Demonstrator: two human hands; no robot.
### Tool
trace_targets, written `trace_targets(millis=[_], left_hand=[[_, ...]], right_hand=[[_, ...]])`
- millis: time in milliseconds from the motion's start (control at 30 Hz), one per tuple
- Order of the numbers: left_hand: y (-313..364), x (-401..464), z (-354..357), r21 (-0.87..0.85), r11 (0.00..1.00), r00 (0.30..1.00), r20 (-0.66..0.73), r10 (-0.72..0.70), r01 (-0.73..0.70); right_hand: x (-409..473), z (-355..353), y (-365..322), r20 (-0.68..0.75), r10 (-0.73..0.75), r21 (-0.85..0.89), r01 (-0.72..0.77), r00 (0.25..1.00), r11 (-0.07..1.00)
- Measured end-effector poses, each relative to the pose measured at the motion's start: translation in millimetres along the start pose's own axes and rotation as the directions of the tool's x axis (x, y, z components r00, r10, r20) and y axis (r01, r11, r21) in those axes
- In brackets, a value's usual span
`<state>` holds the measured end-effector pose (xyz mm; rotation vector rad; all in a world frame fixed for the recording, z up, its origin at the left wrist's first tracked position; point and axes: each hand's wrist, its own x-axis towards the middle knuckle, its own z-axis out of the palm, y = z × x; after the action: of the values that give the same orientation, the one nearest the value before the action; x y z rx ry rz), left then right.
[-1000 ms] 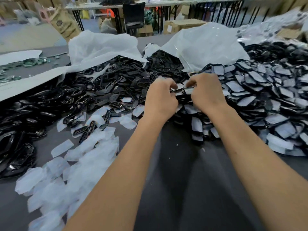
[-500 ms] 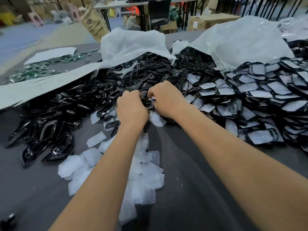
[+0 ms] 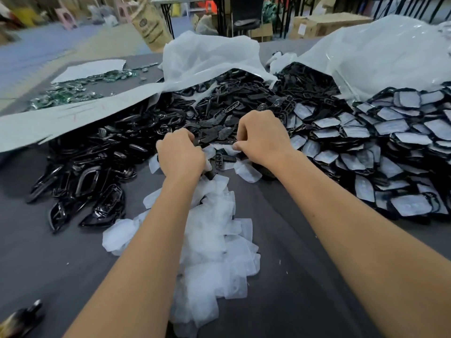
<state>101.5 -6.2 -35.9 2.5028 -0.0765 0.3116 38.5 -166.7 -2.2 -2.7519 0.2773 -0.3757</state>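
Observation:
My left hand is curled round a small black plastic part, of which only an edge peeks out below the fingers. A short way to the right, my right hand pinches a strip of white protective film between thumb and finger. On the cloth between both hands lies a black part with a row of holes. Under my left forearm spreads a heap of loose white films.
Glossy black frames are piled at the left and film-covered black parts at the right. Perforated black parts spill from white plastic bags behind. Green circuit boards lie far left. Grey cloth covers the table.
Both hands have come from the film-covered pile toward the loose films and have drawn apart, with the white film stretched out from the right fingers. The view has swung left.

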Motion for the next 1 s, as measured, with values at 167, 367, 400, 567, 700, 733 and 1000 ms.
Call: trace_targets(millis=[167, 367, 400, 567, 700, 733, 1000], left_hand=[[-5, -2, -6, -0.038, 0.999, 0.999, 0.046, 0.009, -0.007], [-15, -8, -17, -0.119, 0.990, 0.997, -0.014, 0.072, -0.073], [-18, -11, -21, -0.139, 0.987, 0.996, -0.046, 0.080, -0.086], [-60, -20, -55, -0.256, 0.961, 0.953, -0.247, -0.174, 0.109], [-89, -26, -78, -0.205, 0.961, 0.957, -0.179, -0.226, 0.188], [-91, -28, -82, -0.190, 0.966, 0.961, -0.183, -0.209, 0.174], [-100, -23, -101, -0.025, 0.985, 0.975, -0.143, -0.172, 0.171]], right_hand=[[-2, 0, -4, -0.096, 0.020, 0.043, -0.016, 0.995, 0.999], [-12, 20, -25, -0.116, 0.010, 0.211, 0.015, 0.993, 0.977], [-14, 24, -27, -0.110, 0.000, 0.241, 0.027, 0.994, 0.970], [-18, 39, -43, -0.127, -0.103, 0.333, 0.140, 0.987, 0.933], [-17, 51, -63, -0.103, -0.183, 0.302, 0.206, 0.978, 0.931], [-16, 54, -67, -0.085, -0.204, 0.287, 0.220, 0.975, 0.932], [-7, 67, -105, 0.056, -0.285, 0.148, 0.275, 0.957, 0.950]])
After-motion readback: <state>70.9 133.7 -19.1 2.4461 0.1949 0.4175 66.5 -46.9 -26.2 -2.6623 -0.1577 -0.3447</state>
